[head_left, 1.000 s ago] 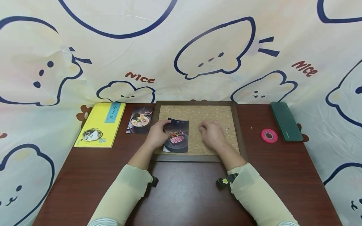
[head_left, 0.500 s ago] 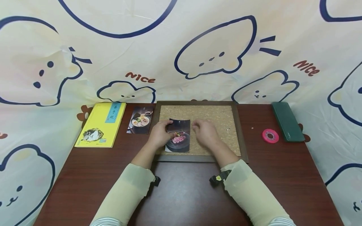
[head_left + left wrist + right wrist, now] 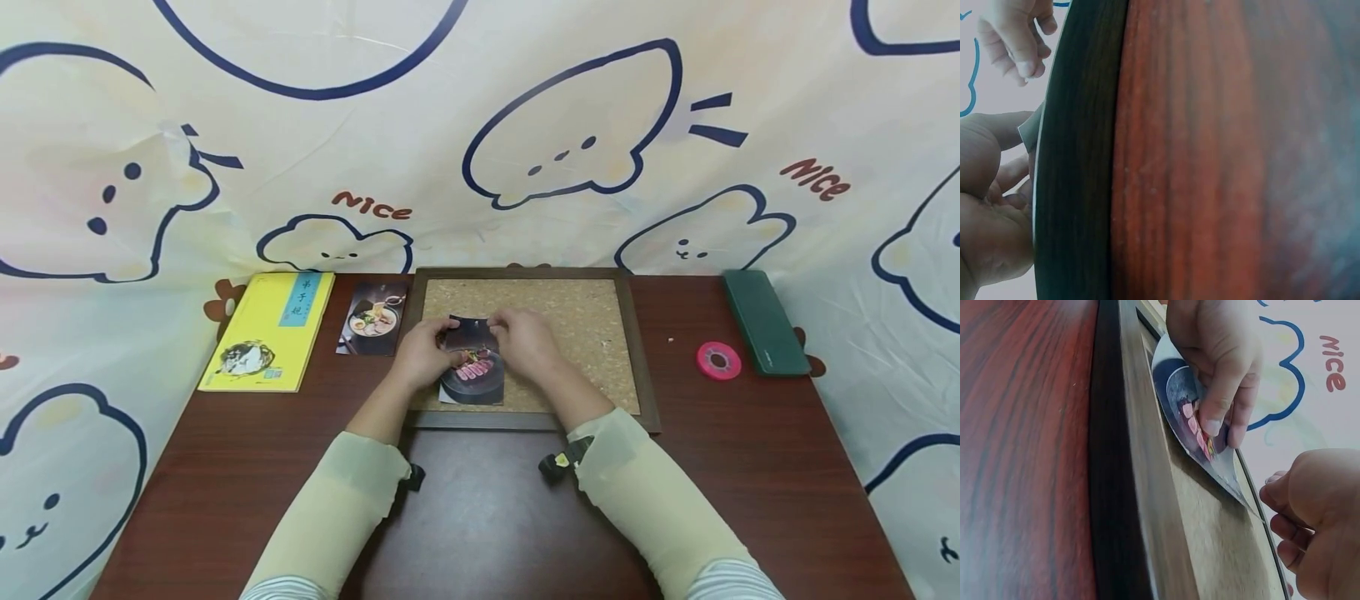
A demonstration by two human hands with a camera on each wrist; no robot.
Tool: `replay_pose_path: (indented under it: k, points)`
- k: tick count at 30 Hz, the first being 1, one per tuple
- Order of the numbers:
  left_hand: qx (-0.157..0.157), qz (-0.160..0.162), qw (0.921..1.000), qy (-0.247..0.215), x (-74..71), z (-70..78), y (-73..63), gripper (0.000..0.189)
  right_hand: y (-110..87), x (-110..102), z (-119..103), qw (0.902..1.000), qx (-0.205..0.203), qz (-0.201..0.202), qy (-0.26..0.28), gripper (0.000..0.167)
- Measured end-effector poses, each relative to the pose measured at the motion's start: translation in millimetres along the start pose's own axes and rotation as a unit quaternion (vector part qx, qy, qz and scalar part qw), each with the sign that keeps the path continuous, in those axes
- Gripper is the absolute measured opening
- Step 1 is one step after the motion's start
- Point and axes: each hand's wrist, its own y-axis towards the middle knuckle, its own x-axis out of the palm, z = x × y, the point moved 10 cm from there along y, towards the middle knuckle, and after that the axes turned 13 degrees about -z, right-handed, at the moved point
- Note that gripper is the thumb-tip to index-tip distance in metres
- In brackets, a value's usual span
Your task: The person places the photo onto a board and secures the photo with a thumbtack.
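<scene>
A dark photo card of sliced pink meat (image 3: 474, 367) lies over the cork board (image 3: 566, 367), its edges curling up in the right wrist view. My left hand (image 3: 422, 354) pinches the card's left edge, thumb on the printed face. At the card's upper right corner is my right hand (image 3: 525, 340), thumb and fingers drawn together. In the right wrist view, a tiny shiny pin-like thing (image 3: 1268, 480) shows at its fingertips, too small to make out well. The left wrist view shows the left hand (image 3: 994, 194) beyond the board's frame (image 3: 1079, 156).
A second photo card with a noodle bowl (image 3: 372, 319) lies left of the board. Beyond it is a yellow book (image 3: 277, 329). On the right are a pink tape roll (image 3: 718, 361) and a dark green box (image 3: 765, 323). A patterned cloth (image 3: 525, 125) hangs behind the table.
My right hand has moved left across the cork board to the card's upper right corner. The left hand keeps its pinch on the card, shifting only slightly.
</scene>
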Motion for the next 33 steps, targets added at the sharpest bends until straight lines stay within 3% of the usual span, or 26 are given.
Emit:
replay_pose_path:
  k: [8,33]
  points:
    - [-0.009,0.003,0.9998,-0.019,-0.1,-3.6,-0.5,0.059,12.7,7,-9,0.9998,-0.003,-0.018,-0.012,0.016]
    - [0.007,0.002,0.9995,-0.029,0.0,-3.0,-0.6,0.056,39.7,19,-14,0.9946,-0.009,-0.062,-0.083,0.02]
